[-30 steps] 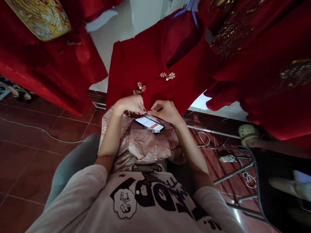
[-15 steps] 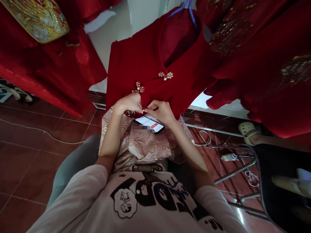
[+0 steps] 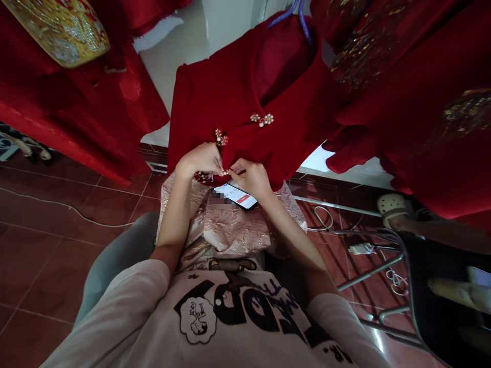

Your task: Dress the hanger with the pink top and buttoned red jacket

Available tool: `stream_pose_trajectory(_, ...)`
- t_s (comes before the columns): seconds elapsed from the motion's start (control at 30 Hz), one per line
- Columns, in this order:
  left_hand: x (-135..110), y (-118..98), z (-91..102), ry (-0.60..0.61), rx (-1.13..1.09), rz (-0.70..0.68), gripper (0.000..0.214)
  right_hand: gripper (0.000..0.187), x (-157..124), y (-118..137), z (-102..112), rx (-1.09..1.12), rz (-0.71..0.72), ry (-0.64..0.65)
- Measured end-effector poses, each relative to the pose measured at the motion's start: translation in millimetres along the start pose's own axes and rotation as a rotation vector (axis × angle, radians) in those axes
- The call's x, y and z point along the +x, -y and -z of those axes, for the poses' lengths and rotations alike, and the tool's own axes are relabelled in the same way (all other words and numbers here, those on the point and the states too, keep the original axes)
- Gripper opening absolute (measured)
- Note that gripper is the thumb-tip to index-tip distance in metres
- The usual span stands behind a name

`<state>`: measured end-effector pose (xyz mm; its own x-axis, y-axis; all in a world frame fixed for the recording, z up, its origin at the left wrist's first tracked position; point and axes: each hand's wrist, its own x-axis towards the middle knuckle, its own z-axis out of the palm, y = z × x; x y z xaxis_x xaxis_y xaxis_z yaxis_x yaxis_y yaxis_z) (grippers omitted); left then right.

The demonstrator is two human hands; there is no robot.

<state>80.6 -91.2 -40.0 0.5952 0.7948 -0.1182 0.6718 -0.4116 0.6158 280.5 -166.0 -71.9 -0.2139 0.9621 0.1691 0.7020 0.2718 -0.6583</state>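
Red V-necked garment (image 3: 215, 97): spread out ahead of the lap, with the neck opening toward the top and the lower edge over pale pink cloth (image 3: 236, 232).
Purple hanger (image 3: 305, 28): set inside the neck opening.
Neckline flower clasp (image 3: 262, 119): fixed at the bottom of the V, white and gold beads in blossom shapes.
Second flower clasp (image 3: 221, 137): on the red front, just above the left hand (image 3: 203, 159), partly covered by it.
Small pale beads (image 3: 226, 173): between the fingertips of both hands, near the lower edge of the red front.
Left hand: curled and nearly closed, pinching at the beads from the left; cannot tell whether anything else is gripped.
Right hand (image 3: 251, 176): loosely bent, with thumb and forefinger brought together on the beads from the right.
Smartphone (image 3: 247, 199): face up on the pink cloth, just below the hands, lit white with a red button, partly pixelated.
Red hanging garments (image 3: 138, 92): to the left, near a gold-embroidered panel (image 3: 76, 38).
Floor: dark red tiles (image 3: 34, 271).
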Motion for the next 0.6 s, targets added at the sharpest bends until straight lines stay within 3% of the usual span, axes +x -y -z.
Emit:
stream_pose_trajectory(0.17,-6,-5,3.5,0.116,0.028,0.043,0.007,0.013,1,-1,15,0.020,-0.034,0.055)
stream_pose_trajectory(0.27,-12,-14,5.7,0.122,0.097,0.085,0.009,0.017,-2,1,35,0.055,-0.028,-0.030)
stream_pose_trajectory(0.4,-17,-21,8.3,0.134,0.159,0.079,0.016,0.008,-9,6,57,0.083,-0.005,-0.096)
stream_pose_trajectory(0.6,-20,-21,9.9,0.136,0.143,0.086,0.031,0.007,-12,9,63,0.058,-0.031,-0.101)
